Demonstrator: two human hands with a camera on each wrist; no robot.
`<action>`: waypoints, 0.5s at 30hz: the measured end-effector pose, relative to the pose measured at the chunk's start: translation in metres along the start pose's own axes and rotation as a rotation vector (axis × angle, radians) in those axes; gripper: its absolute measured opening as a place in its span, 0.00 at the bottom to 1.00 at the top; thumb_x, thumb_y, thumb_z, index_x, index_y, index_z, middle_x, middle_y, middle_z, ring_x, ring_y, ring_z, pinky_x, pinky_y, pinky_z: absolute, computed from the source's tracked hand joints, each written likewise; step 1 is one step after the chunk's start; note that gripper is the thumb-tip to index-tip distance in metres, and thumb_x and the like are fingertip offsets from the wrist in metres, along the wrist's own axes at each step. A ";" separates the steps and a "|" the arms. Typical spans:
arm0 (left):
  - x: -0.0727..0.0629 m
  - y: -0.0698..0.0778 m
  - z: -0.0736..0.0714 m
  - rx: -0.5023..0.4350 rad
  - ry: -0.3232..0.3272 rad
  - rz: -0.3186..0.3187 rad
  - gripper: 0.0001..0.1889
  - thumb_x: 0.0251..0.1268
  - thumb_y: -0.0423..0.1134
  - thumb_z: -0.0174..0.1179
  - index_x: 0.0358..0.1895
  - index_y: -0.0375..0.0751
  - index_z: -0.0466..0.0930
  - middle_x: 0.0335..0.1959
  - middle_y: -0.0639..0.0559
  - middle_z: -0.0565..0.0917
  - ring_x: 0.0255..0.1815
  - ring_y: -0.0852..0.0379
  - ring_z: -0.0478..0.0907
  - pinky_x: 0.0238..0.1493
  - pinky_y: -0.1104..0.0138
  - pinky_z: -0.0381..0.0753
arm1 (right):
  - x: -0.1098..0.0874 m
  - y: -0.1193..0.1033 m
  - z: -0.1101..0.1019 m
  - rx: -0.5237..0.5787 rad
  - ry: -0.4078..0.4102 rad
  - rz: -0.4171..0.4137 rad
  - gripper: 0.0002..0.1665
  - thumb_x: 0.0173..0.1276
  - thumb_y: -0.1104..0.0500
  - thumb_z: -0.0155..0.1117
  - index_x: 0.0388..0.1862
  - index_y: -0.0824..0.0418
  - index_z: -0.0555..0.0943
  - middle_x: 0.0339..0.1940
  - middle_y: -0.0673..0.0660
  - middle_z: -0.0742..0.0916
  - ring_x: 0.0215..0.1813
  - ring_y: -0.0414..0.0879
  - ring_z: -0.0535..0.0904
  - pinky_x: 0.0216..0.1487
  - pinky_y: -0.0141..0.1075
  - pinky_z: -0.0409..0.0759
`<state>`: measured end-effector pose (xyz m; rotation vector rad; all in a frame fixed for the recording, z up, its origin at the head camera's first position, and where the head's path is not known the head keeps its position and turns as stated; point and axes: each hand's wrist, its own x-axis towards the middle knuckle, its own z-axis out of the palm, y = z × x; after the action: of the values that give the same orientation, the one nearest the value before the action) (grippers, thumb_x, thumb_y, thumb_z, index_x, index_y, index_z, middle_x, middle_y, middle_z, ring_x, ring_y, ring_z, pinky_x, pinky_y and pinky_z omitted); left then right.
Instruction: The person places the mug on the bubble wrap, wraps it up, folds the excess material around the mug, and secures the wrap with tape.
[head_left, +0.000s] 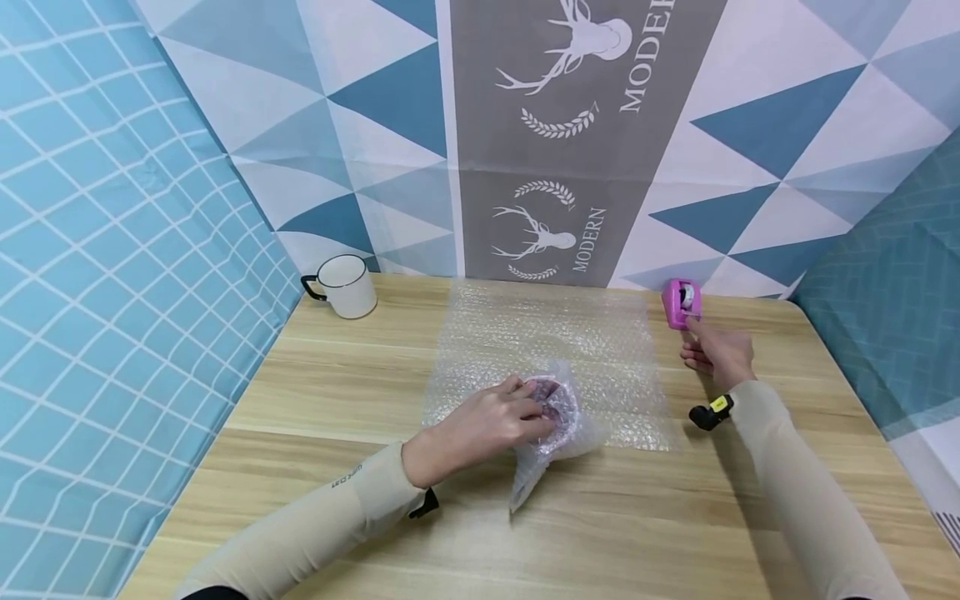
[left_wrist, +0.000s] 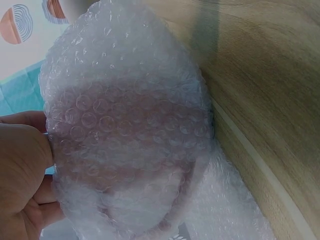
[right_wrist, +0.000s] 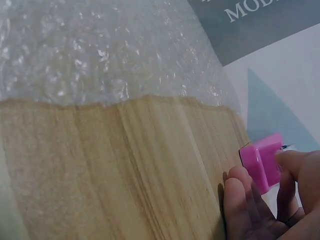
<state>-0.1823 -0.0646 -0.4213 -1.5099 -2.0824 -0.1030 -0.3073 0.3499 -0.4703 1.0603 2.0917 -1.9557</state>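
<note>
A pinkish mug (head_left: 551,407) stands bundled in bubble wrap (left_wrist: 120,115), its handle showing faintly through the layers in the left wrist view. My left hand (head_left: 487,423) grips it at the rim, fingers bent over the edge and thumb outside. At the back right of the table sits a pink tape dispenser (head_left: 672,308) with a small roll in it. My right hand (right_wrist: 280,200) is at the dispenser's front, thumb and forefinger pinching the tape end by the cutter while the other fingers curl beside it.
A flat sheet of bubble wrap (head_left: 480,333) lies behind and under the wrapped mug. Toward the back left stands a white mug (head_left: 348,292) with a black handle. Patterned cloth (head_left: 390,150) rises along the wooden table's (head_left: 337,467) back edge.
</note>
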 end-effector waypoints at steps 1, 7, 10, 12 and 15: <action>0.000 0.000 0.000 -0.003 0.001 0.001 0.11 0.64 0.35 0.69 0.47 0.53 0.90 0.42 0.55 0.91 0.53 0.47 0.88 0.62 0.55 0.82 | 0.001 0.000 0.000 -0.007 0.003 0.001 0.27 0.69 0.41 0.71 0.51 0.61 0.77 0.20 0.48 0.88 0.24 0.39 0.87 0.35 0.34 0.89; 0.001 0.001 0.001 -0.010 -0.001 0.003 0.10 0.64 0.35 0.69 0.46 0.53 0.90 0.42 0.54 0.91 0.53 0.47 0.88 0.62 0.54 0.82 | 0.002 0.000 0.002 -0.012 0.009 -0.044 0.16 0.71 0.53 0.69 0.45 0.61 0.73 0.18 0.49 0.87 0.23 0.40 0.88 0.36 0.35 0.89; 0.001 0.001 0.002 -0.014 -0.002 0.003 0.10 0.65 0.36 0.68 0.46 0.53 0.90 0.42 0.54 0.91 0.53 0.47 0.88 0.62 0.53 0.82 | 0.004 0.002 -0.001 -0.003 0.002 -0.057 0.10 0.71 0.62 0.65 0.46 0.64 0.75 0.18 0.50 0.88 0.23 0.41 0.88 0.37 0.35 0.89; 0.001 0.001 0.002 -0.015 0.000 0.000 0.10 0.65 0.36 0.68 0.46 0.53 0.90 0.42 0.54 0.91 0.54 0.47 0.88 0.62 0.54 0.82 | 0.004 0.003 -0.003 -0.001 0.002 -0.054 0.10 0.70 0.62 0.63 0.47 0.64 0.76 0.20 0.50 0.88 0.25 0.42 0.89 0.38 0.36 0.89; 0.001 0.001 0.002 -0.015 0.006 -0.005 0.10 0.64 0.36 0.68 0.46 0.53 0.90 0.42 0.55 0.91 0.54 0.47 0.88 0.62 0.54 0.83 | -0.002 0.001 -0.004 -0.042 -0.027 -0.068 0.19 0.76 0.47 0.60 0.50 0.62 0.75 0.26 0.50 0.87 0.28 0.41 0.89 0.40 0.37 0.90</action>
<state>-0.1827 -0.0627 -0.4223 -1.5114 -2.0856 -0.1247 -0.3034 0.3524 -0.4694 0.9625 2.1719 -1.9356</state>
